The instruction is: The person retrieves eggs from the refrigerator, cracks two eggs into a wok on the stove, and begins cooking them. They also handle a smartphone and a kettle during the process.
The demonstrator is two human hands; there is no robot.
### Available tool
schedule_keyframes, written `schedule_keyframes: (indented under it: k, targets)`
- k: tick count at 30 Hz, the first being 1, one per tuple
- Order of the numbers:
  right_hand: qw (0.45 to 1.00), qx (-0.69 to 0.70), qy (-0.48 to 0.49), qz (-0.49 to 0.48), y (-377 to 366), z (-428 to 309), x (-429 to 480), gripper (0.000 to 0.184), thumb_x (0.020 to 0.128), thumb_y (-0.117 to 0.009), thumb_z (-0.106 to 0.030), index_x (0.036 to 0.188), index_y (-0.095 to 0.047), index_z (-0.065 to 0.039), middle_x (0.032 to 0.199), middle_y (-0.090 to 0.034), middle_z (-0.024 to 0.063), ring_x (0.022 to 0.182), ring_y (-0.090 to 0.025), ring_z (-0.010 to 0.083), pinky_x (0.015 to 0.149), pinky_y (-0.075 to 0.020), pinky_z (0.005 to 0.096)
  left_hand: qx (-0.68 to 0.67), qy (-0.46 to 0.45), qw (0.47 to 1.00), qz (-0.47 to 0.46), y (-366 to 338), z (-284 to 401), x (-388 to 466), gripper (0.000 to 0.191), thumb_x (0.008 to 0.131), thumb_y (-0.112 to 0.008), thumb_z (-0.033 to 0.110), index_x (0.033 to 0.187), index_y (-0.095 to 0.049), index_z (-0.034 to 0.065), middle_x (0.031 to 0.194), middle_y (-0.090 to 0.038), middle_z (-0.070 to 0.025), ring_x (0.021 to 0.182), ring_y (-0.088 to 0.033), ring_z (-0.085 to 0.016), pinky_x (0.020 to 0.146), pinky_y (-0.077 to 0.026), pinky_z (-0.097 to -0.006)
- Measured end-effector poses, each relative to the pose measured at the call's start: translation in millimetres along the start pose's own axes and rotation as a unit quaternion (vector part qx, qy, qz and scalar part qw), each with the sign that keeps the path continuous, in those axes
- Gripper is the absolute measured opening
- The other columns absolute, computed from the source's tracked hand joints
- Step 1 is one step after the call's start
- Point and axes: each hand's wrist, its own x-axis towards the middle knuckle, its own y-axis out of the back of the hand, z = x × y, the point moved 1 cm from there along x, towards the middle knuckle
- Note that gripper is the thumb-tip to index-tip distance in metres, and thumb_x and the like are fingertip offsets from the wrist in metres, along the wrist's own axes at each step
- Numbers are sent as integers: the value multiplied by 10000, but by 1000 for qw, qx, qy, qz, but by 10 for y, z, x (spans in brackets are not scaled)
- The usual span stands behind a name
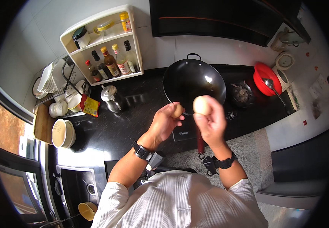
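Between the fingers and thumb of my left hand is a brown egg. My right hand, slightly blurred, holds a second, paler-looking egg a little higher and to the right. The two eggs are apart. Both hands are over the near rim of a black wok, which sits on the stove. A dark patch, perhaps oil, shows at the wok's bottom beside a bright reflection. The wok's dark red handle points toward me, partly covered by my right hand.
Left of the wok stand a steel oil pot and stacked bowls. A white shelf holds several sauce bottles. To the right are a second burner and a red basin with a ladle. A sink lies lower left.
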Motion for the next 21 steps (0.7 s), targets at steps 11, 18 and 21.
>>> schedule_keyframes:
  k: [11,18,21]
  targets:
    - [985,103,-139,-25,566,472,318,490,947,-717,-10,1404,-540,7,1230,-661,119,1017,-677,152,867,-583,285,-23,-4,1000,14,-394,-191,503,342,1126,-401,273,1277,-567,14,1105,-627,-108,869,-603,-193,732,-509,-333]
    - [982,32,-103,-156,827,892,419,476,881,-759,6,1334,-617,-15,1178,-689,130,969,-697,160,820,-591,290,-17,-22,999,25,-742,-471,834,364,1122,-374,266,1291,-565,7,1126,-651,-114,904,-617,-199,761,-503,-334]
    - [951,159,-234,-122,946,1122,463,452,936,-726,-52,1361,-584,7,1098,-687,108,866,-690,138,680,-584,264,-21,-25,998,50,-798,-550,941,344,1111,-384,248,1284,-567,13,1131,-652,-115,903,-619,-202,758,-506,-337]
